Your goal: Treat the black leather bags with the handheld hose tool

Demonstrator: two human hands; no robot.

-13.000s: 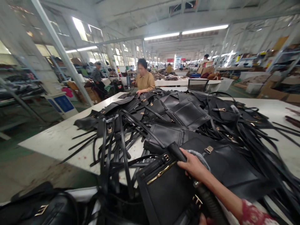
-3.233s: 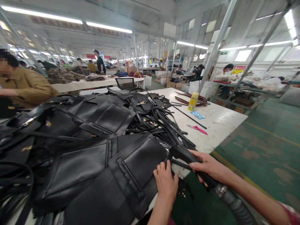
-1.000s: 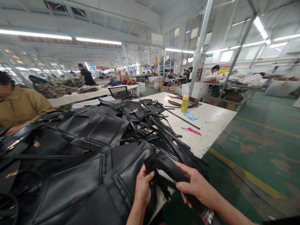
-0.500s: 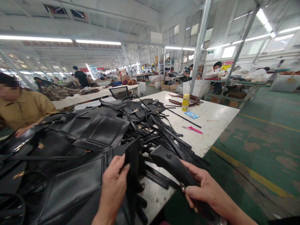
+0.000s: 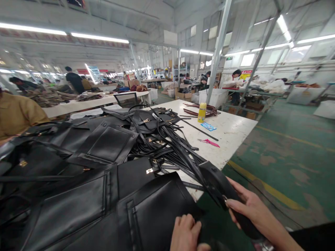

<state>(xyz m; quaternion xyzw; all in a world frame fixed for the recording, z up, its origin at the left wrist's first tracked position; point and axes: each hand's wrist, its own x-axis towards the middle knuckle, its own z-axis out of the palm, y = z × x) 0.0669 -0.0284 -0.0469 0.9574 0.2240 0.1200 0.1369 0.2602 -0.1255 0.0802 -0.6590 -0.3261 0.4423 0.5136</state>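
Observation:
My left hand [image 5: 185, 233] has its fingers curled at the lower right edge of a black leather bag [image 5: 157, 202], which lies flat at the front of the pile. My right hand [image 5: 251, 209] is closed around another black leather bag [image 5: 218, 177], a narrow, curved piece with a small slot near its far end. A bit of shiny metal shows beside the right thumb. This piece hangs beyond the table edge, and its lower part is partly hidden by the hand. Several more black bags [image 5: 112, 143] with gold-coloured clasps are heaped to the left.
Black straps [image 5: 180, 150] spread over the white table [image 5: 230, 130]. Pink-handled scissors [image 5: 210, 142], a blue-and-white card [image 5: 208, 126], a yellow bottle [image 5: 201, 112] and coiled brown straps [image 5: 211, 112] lie beyond. A co-worker in a tan shirt [image 5: 22, 111] is at the left. Green floor [image 5: 272, 153] borders the table.
My left hand has moved right and down, and the bag it gripped upright now lies flat on the pile. My right hand with its bag has shifted right. The view has turned slightly right.

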